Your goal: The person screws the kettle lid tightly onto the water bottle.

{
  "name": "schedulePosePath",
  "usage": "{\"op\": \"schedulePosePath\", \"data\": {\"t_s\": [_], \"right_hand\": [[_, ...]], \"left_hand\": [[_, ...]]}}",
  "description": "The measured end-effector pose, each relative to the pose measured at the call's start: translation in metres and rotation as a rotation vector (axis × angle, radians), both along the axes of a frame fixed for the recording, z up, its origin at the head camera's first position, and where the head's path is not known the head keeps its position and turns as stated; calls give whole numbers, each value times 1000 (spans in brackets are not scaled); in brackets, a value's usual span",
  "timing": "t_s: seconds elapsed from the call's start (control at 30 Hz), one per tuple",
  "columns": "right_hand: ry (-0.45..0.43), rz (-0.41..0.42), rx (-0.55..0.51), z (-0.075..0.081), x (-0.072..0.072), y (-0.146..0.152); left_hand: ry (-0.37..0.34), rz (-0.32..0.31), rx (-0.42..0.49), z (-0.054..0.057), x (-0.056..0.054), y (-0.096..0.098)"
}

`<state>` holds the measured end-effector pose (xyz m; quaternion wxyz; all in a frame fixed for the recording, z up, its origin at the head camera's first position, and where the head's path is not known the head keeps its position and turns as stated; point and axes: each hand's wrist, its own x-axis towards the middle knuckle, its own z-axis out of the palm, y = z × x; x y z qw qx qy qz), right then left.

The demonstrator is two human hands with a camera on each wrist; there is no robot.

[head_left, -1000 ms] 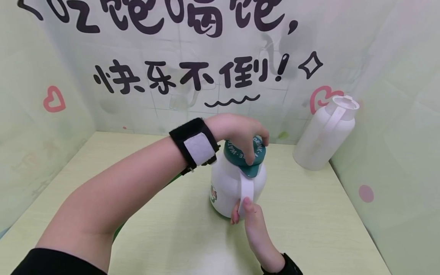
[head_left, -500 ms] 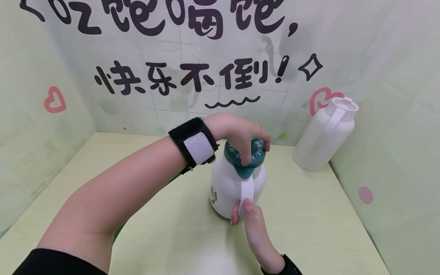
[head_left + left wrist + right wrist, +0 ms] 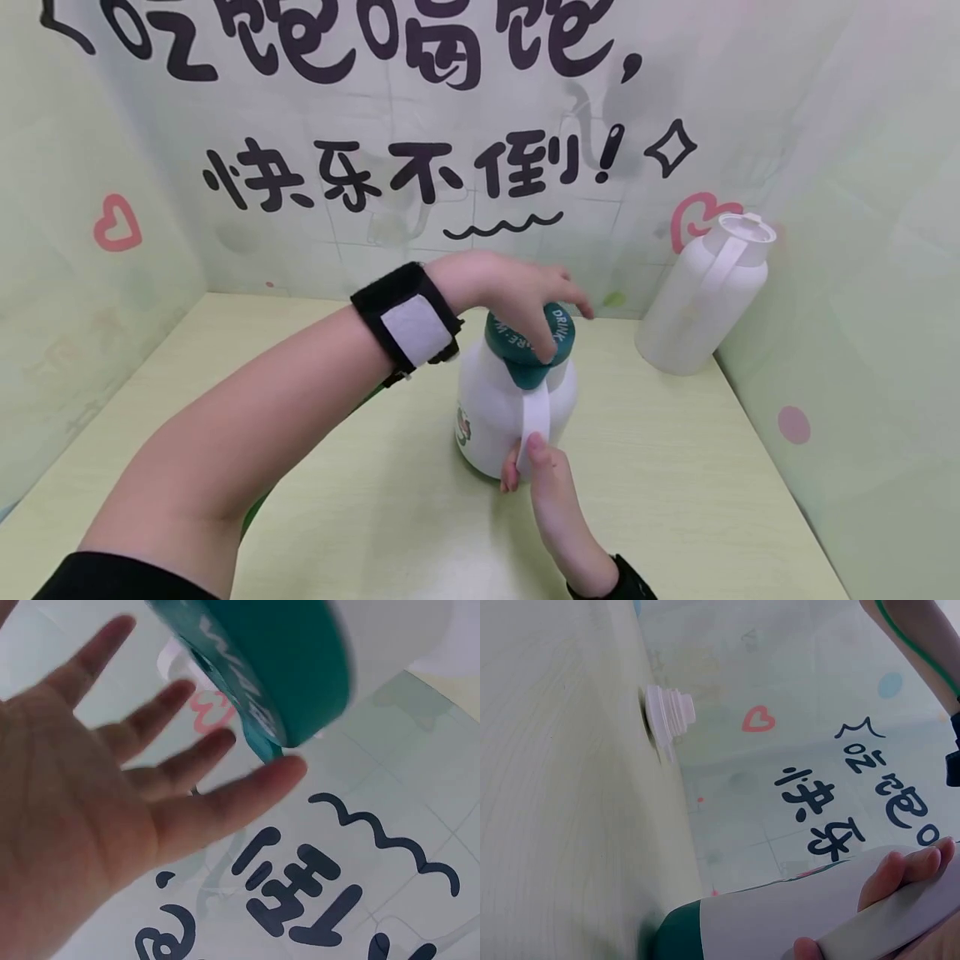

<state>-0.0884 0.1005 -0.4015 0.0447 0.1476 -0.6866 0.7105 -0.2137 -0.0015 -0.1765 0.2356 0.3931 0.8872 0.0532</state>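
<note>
A white jug (image 3: 487,408) with a teal screw lid (image 3: 498,335) stands upright on the table. My left hand (image 3: 517,293) hovers over the lid with its fingers spread. In the left wrist view, those fingers (image 3: 180,776) are stretched out beside the teal lid (image 3: 304,675), with nothing in the palm. Lower down, my right hand (image 3: 553,496) grips the jug's handle (image 3: 536,412), thumb along its outer side. The right wrist view shows curled fingers (image 3: 907,874) at the white handle (image 3: 892,919) and the jug's green base (image 3: 682,934).
A white bottle (image 3: 701,296) with a handle and an uncovered mouth stands at the back right of the pale table (image 3: 660,500). A white stepped cap (image 3: 667,712) lies on the table in the right wrist view. Fabric walls (image 3: 360,275) printed with characters enclose the back and sides.
The lid has turned, its spout tab swinging slightly left relative to the handle. My left fingers have loosened and spread away from the lid. The right hand keeps its grip.
</note>
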Motion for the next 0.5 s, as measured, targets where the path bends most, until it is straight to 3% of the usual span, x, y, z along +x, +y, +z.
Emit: {"op": "schedulePosePath", "data": {"t_s": [0.23, 0.5], "right_hand": [[-7, -1, 2, 1, 0, -1], [8, 2, -8, 1, 1, -2]], "left_hand": [[158, 263, 59, 3, 13, 6], [216, 386, -11, -6, 25, 11]]}}
